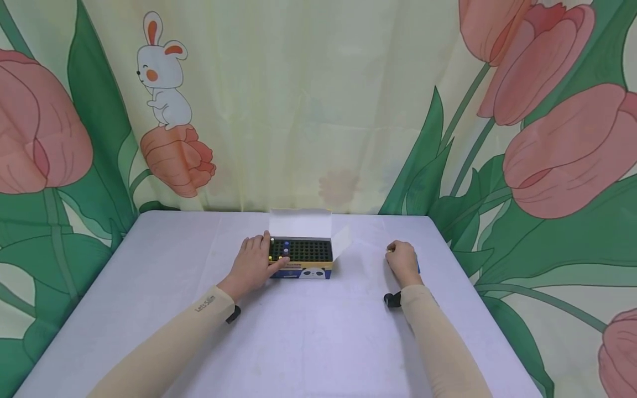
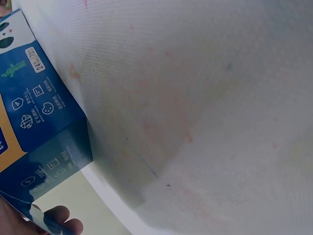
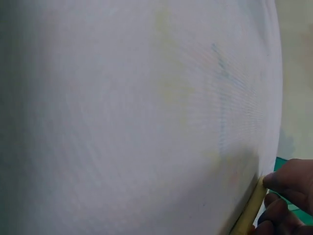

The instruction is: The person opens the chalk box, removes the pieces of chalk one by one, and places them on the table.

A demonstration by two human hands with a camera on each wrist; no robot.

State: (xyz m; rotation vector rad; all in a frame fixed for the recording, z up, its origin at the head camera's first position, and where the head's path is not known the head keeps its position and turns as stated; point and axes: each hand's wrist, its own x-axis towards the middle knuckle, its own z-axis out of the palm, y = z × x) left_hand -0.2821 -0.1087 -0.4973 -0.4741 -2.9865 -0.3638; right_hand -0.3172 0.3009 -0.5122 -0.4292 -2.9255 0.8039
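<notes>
An opened chalk box (image 1: 303,270), blue and yellow with a panda on its front, stands at the middle of the table's far half. Its dark grid of round holes (image 1: 313,250) carries several chalk sticks at the left, yellow, blue and pale ones. My left hand (image 1: 252,262) grips the box's left end, thumb along the front edge; in the left wrist view its fingers (image 2: 58,215) curl at the clear-edged end. To the right, close over the table, my right hand (image 1: 402,262) pinches a yellow chalk stick (image 3: 252,208). Something blue (image 1: 418,266) shows at that hand's outer side, mostly hidden.
The box's white lid (image 1: 300,223) stands up at the back, and a side flap (image 1: 342,242) sticks out right. A white cloth with faint coloured smudges covers the table (image 1: 318,342). Behind its far edge hangs a tulip-printed curtain (image 1: 318,110).
</notes>
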